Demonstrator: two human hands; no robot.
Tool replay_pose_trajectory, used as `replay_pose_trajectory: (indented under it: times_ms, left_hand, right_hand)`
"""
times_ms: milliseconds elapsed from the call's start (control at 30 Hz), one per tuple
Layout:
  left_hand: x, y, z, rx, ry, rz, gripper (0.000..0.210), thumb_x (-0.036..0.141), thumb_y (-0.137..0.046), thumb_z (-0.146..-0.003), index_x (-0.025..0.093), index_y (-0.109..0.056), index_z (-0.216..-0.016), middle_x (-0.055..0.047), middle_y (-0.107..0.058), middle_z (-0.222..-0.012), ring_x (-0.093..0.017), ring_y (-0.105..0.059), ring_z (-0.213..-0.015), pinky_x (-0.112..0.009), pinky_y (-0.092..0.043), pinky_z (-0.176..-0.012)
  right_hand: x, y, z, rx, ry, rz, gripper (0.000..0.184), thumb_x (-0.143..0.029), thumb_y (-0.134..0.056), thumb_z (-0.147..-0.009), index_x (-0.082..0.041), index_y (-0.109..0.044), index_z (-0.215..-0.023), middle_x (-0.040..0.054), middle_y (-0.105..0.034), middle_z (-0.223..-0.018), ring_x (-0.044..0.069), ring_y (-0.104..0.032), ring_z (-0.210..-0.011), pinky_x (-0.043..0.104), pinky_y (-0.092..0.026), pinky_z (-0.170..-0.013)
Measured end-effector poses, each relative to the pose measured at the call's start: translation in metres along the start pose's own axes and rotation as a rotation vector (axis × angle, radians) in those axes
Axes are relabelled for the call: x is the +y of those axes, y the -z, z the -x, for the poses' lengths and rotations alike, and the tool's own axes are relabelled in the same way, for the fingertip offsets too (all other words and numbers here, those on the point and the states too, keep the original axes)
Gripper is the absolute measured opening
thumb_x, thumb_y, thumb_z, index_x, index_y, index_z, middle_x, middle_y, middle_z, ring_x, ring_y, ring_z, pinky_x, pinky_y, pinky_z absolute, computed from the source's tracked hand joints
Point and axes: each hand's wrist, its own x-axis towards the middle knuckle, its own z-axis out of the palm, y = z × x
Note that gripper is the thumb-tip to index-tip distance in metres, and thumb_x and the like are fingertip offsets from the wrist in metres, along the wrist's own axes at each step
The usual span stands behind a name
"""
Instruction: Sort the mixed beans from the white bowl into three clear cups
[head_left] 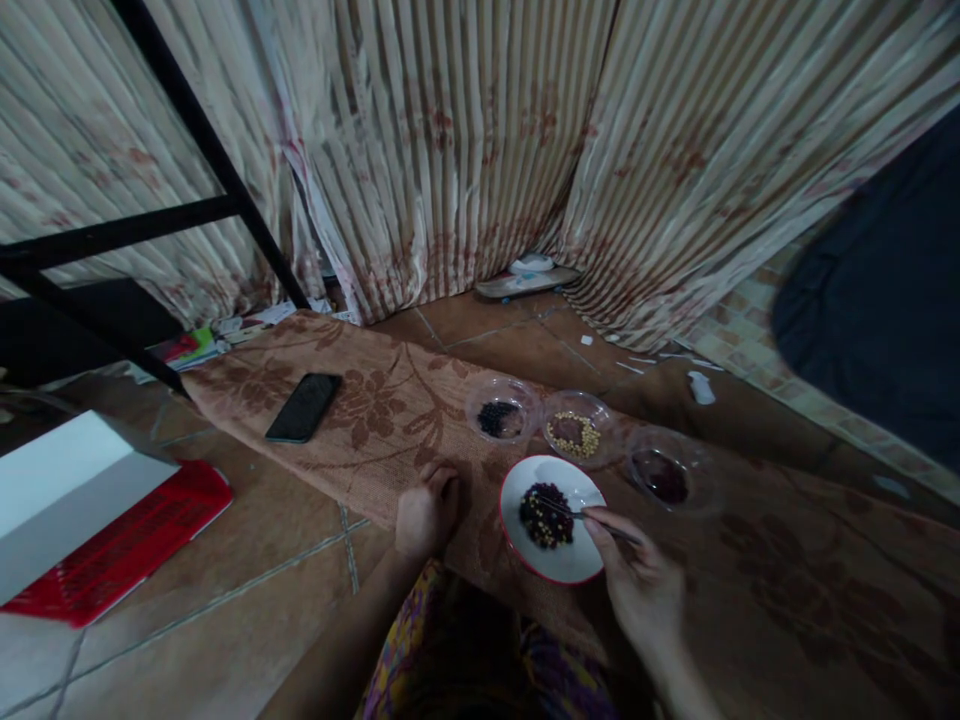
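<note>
My right hand point(637, 575) is closed on a pair of thin metal tweezers point(581, 515), whose tips reach into a white bowl with a red rim point(585, 570). Inside that bowl lies a mixed heap of dark and yellow beans point(547, 517). Left of the bowl, my left hand point(427, 510) rests on the brown cloth with its fingers curled in a fist. Beyond the bowl stand three clear plastic cups: one with black beans point(496, 418), one with yellow beans point(574, 435) and one with dark red beans point(660, 473).
A black phone point(304, 408) lies on the flowered brown cloth point(780, 580) at the left. On the tiled floor are a red and white box point(97, 510) and a skateboard point(525, 282). A black metal frame point(225, 180) and striped curtains point(450, 130) stand behind.
</note>
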Motion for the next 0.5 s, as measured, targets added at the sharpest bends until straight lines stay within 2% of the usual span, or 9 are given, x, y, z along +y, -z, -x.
replay_pose_trajectory:
  times_ms: [133, 500]
  left_hand:
    - [0.002, 0.002, -0.001, -0.016, 0.002, -0.003, 0.017, 0.023, -0.05, -0.094, 0.023, -0.067, -0.095, -0.003, -0.069, -0.109, -0.016, -0.068, -0.093, -0.025, -0.053, -0.081]
    - [-0.001, -0.001, 0.0, -0.011, 0.005, -0.006, 0.016, 0.023, -0.051, -0.094, 0.022, -0.067, -0.096, -0.003, -0.069, -0.107, -0.015, -0.068, -0.09, -0.024, -0.053, -0.079]
  right_hand:
    - [0.0, -0.004, 0.0, -0.061, 0.059, 0.016, 0.026, -0.046, -0.066, -0.082, -0.023, -0.075, -0.091, 0.0062, -0.075, -0.097, 0.021, -0.069, -0.093, 0.035, -0.054, -0.086]
    - [0.006, -0.011, -0.003, -0.064, 0.13, 0.04, 0.024, -0.044, -0.066, -0.083, -0.023, -0.075, -0.089, 0.0065, -0.075, -0.096, 0.021, -0.069, -0.092, 0.034, -0.054, -0.084]
